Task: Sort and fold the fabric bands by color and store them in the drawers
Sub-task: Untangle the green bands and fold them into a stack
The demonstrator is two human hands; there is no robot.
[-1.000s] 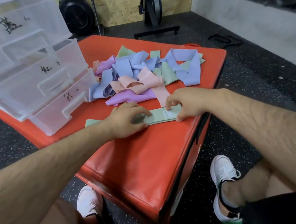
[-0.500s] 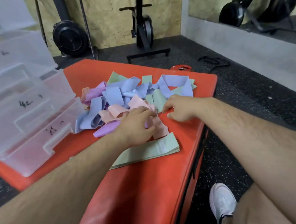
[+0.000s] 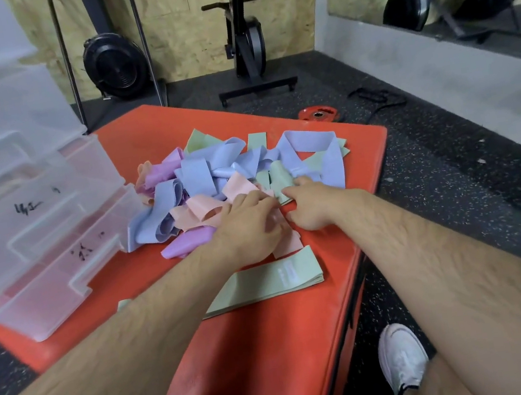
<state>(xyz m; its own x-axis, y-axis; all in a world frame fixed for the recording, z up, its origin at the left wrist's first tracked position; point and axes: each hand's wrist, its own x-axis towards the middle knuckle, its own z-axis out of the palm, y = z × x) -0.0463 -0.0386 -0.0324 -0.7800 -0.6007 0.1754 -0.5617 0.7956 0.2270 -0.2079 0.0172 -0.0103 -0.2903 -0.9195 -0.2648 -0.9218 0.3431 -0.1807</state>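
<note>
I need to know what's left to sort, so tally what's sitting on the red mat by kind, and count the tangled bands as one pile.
Clear drawer unit: 1
Loose pile of mixed bands (blue, green, pink, purple): 1
Folded green stack: 1
Total on the red mat: 3

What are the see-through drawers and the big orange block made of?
The drawers look like clear, slightly frosted hard plastic: the orange shows through. The orange block seems padded, covered in smooth, shiny vinyl or similar: light glints on its rounded edges.
</note>
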